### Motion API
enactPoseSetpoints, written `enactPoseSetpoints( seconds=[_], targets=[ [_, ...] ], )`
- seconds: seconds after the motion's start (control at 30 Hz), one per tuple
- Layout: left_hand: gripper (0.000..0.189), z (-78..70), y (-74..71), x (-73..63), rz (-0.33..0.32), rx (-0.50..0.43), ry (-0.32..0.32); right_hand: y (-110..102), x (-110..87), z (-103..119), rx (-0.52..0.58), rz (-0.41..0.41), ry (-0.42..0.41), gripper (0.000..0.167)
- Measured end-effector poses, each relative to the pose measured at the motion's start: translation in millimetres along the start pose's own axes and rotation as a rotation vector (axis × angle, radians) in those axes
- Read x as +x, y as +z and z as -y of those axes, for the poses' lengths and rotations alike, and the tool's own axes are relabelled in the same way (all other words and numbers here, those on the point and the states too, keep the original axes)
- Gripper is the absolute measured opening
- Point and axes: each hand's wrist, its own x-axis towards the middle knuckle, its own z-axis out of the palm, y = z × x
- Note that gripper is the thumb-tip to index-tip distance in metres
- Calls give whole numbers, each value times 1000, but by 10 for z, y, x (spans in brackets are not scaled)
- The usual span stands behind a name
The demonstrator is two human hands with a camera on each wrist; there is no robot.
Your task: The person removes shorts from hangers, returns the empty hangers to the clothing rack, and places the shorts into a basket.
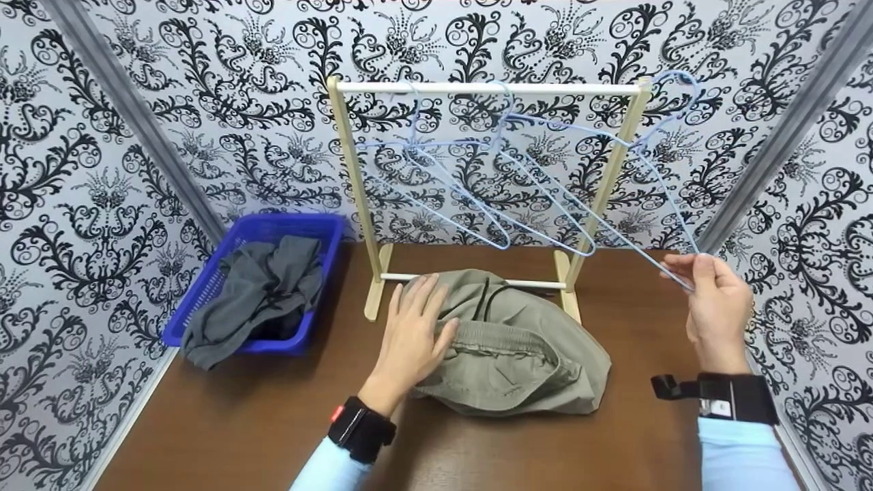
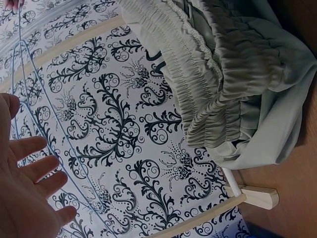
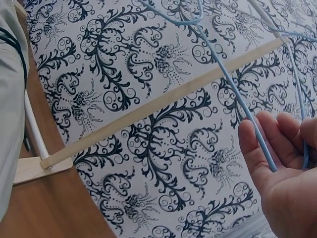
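My right hand pinches the lower corner of a light blue wire hanger, with the wire lying across the fingers in the right wrist view. This hanger's hook points up, beside the right end of the rack's top bar. My left hand is spread with fingers loosely extended over the left side of olive-grey pants; in the left wrist view, the palm and fingers hold nothing. The pants lie bunched on the table, their elastic waistband gaping toward me and a black drawstring showing.
A small wooden rack with a white top bar stands behind the pants. Two more blue hangers hang from it. At left, a blue plastic basket contains dark grey clothing that spills over its front. Patterned walls enclose the brown table.
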Motion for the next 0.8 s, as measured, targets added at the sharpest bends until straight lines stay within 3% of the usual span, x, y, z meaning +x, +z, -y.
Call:
enactPoseSetpoints(
  seconds=[0.4, 0.8],
  targets=[
    [49, -32, 50, 15, 20, -3, 21, 162, 153, 119, -96, 70, 64, 22],
    [48, -85, 98, 26, 112, 27, 5, 313, 217, 119, -210, 110, 16, 24]
  ],
)
